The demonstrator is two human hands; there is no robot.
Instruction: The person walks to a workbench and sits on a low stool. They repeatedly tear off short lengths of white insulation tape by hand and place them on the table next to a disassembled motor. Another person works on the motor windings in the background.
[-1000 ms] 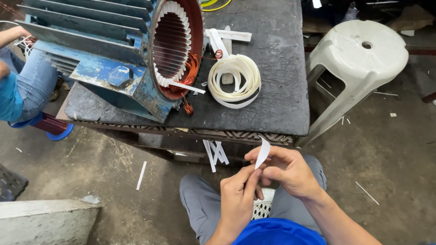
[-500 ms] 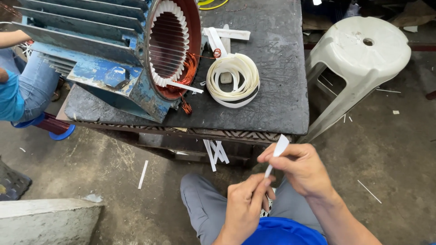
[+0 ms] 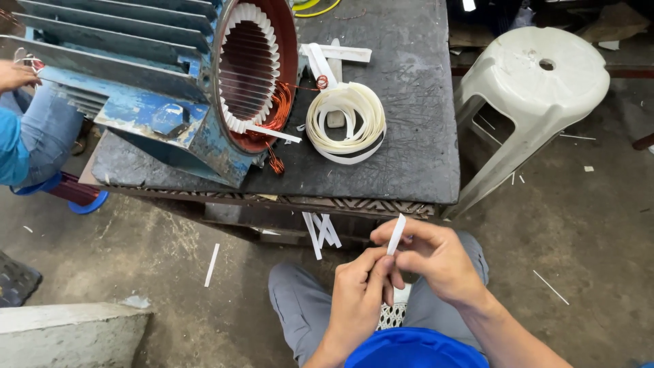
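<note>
Both my hands meet over my lap and pinch a short white paper strip [image 3: 396, 235] that stands nearly upright. My left hand [image 3: 360, 294] grips its lower end from below. My right hand [image 3: 436, 259] holds it from the right with thumb and fingers. On the dark bench [image 3: 409, 102] ahead lies a blue motor stator housing [image 3: 150, 95] with its open end facing me, white slot liners around the bore and copper wire [image 3: 276, 116] hanging out. A coil of white insulating strip [image 3: 346, 123] rests beside it.
A white plastic stool [image 3: 538, 95] stands to the right of the bench. Another person in blue clothes [image 3: 27, 136] sits at the far left. Loose white strips [image 3: 320, 232] hang under the bench edge and lie on the concrete floor [image 3: 212, 264].
The strip and both hands shifted slightly right and lower in view, then settled. The strip now stands straighter between my fingers.
</note>
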